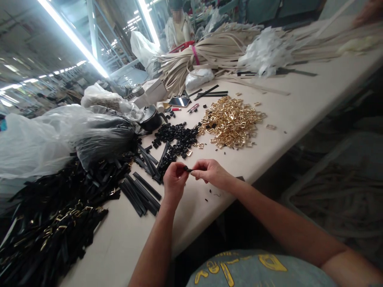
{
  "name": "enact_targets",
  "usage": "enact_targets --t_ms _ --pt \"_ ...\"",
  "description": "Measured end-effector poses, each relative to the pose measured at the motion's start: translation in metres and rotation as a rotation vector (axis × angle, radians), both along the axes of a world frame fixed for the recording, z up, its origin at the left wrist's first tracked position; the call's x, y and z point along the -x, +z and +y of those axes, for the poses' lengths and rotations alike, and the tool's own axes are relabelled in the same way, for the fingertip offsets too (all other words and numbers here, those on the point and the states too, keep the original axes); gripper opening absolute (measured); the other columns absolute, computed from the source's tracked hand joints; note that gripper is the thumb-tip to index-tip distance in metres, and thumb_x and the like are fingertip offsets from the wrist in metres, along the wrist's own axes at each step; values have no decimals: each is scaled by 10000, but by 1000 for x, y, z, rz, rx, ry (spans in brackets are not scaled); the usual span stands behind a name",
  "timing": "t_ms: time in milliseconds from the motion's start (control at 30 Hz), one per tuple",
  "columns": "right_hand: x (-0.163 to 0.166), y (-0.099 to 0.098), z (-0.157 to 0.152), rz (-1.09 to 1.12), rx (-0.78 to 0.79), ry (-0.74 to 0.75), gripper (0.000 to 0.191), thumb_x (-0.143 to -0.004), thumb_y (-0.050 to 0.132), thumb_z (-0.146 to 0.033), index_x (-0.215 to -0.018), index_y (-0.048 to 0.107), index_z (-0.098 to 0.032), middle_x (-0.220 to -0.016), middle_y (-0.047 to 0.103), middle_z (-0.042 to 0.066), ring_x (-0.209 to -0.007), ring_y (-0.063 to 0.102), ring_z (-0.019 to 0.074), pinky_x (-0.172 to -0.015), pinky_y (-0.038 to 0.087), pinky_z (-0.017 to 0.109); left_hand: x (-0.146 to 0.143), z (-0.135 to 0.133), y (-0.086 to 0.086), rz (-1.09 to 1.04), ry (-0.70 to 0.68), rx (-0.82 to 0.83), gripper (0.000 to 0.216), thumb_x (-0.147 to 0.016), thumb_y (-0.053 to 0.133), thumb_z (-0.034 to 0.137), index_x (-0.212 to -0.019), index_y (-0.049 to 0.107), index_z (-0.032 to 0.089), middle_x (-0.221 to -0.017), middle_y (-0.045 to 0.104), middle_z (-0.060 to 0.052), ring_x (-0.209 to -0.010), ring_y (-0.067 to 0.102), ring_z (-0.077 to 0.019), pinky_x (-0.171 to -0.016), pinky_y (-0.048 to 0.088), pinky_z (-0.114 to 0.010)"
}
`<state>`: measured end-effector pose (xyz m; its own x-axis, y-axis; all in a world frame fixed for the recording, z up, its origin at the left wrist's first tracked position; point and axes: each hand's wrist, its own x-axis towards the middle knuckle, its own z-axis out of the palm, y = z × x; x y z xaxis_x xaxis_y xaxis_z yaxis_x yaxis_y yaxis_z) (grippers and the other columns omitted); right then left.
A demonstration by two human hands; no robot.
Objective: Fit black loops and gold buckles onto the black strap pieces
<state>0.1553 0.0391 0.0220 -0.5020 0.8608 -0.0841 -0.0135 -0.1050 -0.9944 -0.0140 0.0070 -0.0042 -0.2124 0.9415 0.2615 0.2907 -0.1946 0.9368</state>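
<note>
My left hand (174, 178) and my right hand (211, 172) meet just above the table's near edge, fingers pinched together on one small black piece (188, 169) held between them. Behind the hands lies a heap of small black loops (176, 139). To its right spreads a pile of gold metal buckles (231, 121). Short black straps (143, 187) lie loose to the left of my left hand.
A large mound of black straps with gold buckles (50, 227) fills the near left. Clear plastic bags (44, 139), a black pot (149, 117), a phone (179, 101) and bundles of cream straps (209, 52) sit farther back. A person (178, 24) sits beyond the beige table (299, 107).
</note>
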Motion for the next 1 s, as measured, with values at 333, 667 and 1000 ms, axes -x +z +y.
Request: enact_targets --t_ms 333,667,1000 --pt "-2 -13 4 -26 -101 -111 232 -782 642 -380 -763 645 -149 -599 608 -8 -466 471 81 -422 361 198 -17 -7 8 -128 -65 -40 139 -774 713 264 -833 616 183 -923 641 -32 -819 625 -135 -723 527 -248" --pt "-18 -8 1 -467 -738 -65 127 -871 613 -236 -986 664 -214 -852 715 29 -752 639 161 -674 419 245 -11 -4 14 -529 -119 409 340 -632 829 347 -854 649 162 -709 653 8 -588 616 -91 -585 499 -212" --pt "-18 -17 -3 -457 -698 -3 452 -985 410 -380 -1384 452 -172 -864 708 51 -731 661 190 -670 454 274 -26 -8 15 -402 -206 407 319 -592 841 340 -743 636 149 -597 620 22 -530 556 -84 -538 459 -213"
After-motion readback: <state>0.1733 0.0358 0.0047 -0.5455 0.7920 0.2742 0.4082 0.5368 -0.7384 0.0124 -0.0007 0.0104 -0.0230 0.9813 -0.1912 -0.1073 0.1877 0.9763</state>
